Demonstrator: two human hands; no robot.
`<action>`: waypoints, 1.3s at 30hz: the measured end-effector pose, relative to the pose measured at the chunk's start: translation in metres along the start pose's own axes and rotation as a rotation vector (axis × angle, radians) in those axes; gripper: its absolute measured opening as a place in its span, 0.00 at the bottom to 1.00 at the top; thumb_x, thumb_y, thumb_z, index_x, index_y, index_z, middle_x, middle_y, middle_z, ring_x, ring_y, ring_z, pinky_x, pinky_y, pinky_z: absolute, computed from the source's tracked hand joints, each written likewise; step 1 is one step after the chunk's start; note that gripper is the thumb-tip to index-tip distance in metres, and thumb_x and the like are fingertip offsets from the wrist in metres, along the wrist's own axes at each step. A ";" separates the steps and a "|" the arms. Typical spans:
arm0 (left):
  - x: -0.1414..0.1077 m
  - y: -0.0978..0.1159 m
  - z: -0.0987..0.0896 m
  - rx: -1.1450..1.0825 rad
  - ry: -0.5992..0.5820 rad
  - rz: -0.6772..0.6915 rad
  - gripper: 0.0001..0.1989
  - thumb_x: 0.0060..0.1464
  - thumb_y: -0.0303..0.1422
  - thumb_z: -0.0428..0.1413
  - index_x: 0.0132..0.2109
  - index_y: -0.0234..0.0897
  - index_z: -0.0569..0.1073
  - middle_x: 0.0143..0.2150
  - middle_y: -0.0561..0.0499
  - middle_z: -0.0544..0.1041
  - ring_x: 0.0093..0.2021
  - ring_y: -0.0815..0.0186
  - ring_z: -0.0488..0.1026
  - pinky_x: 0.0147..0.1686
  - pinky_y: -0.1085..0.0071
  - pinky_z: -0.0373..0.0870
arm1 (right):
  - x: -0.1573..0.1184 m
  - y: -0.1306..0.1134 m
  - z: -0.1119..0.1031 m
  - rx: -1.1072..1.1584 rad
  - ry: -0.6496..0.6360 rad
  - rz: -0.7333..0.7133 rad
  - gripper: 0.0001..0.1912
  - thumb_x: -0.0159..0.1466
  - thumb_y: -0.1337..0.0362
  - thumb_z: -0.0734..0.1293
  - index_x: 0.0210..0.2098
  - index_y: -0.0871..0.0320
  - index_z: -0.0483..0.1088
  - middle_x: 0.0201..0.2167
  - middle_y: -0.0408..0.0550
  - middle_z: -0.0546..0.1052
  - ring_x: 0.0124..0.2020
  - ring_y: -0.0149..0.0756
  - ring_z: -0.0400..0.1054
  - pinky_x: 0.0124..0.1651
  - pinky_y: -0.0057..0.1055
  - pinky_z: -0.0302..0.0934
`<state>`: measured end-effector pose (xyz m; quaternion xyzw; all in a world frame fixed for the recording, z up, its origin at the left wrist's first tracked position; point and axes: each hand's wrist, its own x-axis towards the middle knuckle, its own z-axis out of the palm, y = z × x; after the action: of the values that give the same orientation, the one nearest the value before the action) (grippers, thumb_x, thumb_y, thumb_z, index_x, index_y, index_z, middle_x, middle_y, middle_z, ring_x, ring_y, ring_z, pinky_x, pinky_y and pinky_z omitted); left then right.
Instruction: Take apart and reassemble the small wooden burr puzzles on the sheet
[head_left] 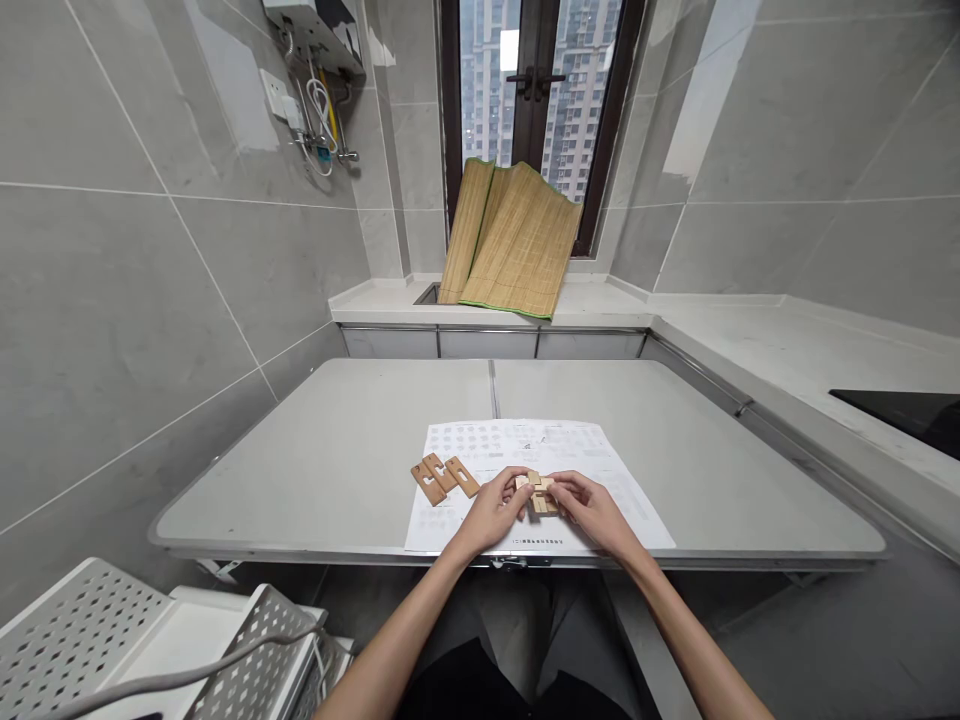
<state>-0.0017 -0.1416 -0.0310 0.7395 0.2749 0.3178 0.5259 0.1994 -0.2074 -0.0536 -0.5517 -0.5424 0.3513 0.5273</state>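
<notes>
Between my two hands is a small light wooden block assembly (544, 502), held over the lower part of a printed paper sheet (592, 450). My left hand (495, 510) grips its left side with curled fingers. On its right side, my right hand (589, 505) pinches it between thumb and fingers. Three flat brown wooden pieces with cut-outs (428, 483) lie at the sheet's left edge, left of my left hand. How the small blocks join is too small to make out.
The sheet lies on a pale folding table (300, 460) near its front edge. A white perforated rack (82, 620) with a grey hose stands at lower left. Behind the table, a bamboo mat (525, 240) leans on the window counter. A black hob (907, 410) is at right.
</notes>
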 end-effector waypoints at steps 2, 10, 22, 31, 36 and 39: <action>0.001 -0.002 0.000 0.004 0.043 -0.013 0.25 0.68 0.51 0.53 0.58 0.36 0.73 0.28 0.55 0.73 0.31 0.64 0.74 0.41 0.67 0.70 | 0.000 0.001 0.000 -0.035 0.030 -0.016 0.30 0.66 0.37 0.67 0.49 0.58 0.74 0.34 0.51 0.81 0.31 0.39 0.74 0.33 0.34 0.67; 0.004 -0.008 0.000 -0.023 0.141 -0.030 0.27 0.66 0.54 0.53 0.58 0.37 0.71 0.26 0.56 0.72 0.31 0.63 0.74 0.37 0.68 0.69 | -0.004 0.001 0.004 -0.303 0.105 -0.117 0.17 0.63 0.47 0.72 0.40 0.54 0.72 0.30 0.46 0.76 0.32 0.41 0.69 0.36 0.35 0.63; 0.005 -0.013 0.000 -0.055 0.184 -0.039 0.29 0.66 0.53 0.53 0.61 0.34 0.68 0.28 0.54 0.73 0.31 0.63 0.75 0.39 0.66 0.72 | -0.005 0.004 0.005 -0.433 0.008 -0.235 0.13 0.72 0.52 0.64 0.44 0.53 0.75 0.41 0.52 0.78 0.40 0.46 0.73 0.46 0.40 0.66; 0.002 -0.003 0.000 0.078 0.200 -0.039 0.24 0.65 0.51 0.55 0.57 0.38 0.74 0.26 0.56 0.73 0.30 0.62 0.74 0.36 0.68 0.70 | -0.007 -0.002 0.005 -0.395 -0.016 -0.210 0.20 0.74 0.46 0.60 0.50 0.52 0.74 0.44 0.52 0.82 0.38 0.45 0.75 0.41 0.37 0.67; 0.001 0.002 0.001 0.156 0.211 -0.034 0.24 0.64 0.49 0.57 0.57 0.37 0.75 0.29 0.54 0.75 0.31 0.61 0.74 0.37 0.67 0.70 | -0.008 0.000 0.005 -0.302 0.011 -0.153 0.21 0.73 0.45 0.62 0.53 0.53 0.69 0.38 0.49 0.81 0.35 0.44 0.74 0.41 0.37 0.66; 0.000 0.002 0.000 0.213 0.217 -0.026 0.23 0.63 0.48 0.57 0.56 0.36 0.76 0.34 0.51 0.78 0.35 0.61 0.74 0.39 0.66 0.70 | -0.008 0.001 0.004 -0.263 0.019 -0.145 0.22 0.71 0.44 0.64 0.50 0.54 0.72 0.37 0.49 0.81 0.33 0.43 0.73 0.39 0.36 0.65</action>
<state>-0.0009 -0.1422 -0.0288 0.7488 0.3720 0.3580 0.4156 0.1945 -0.2139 -0.0566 -0.5787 -0.6173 0.2328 0.4794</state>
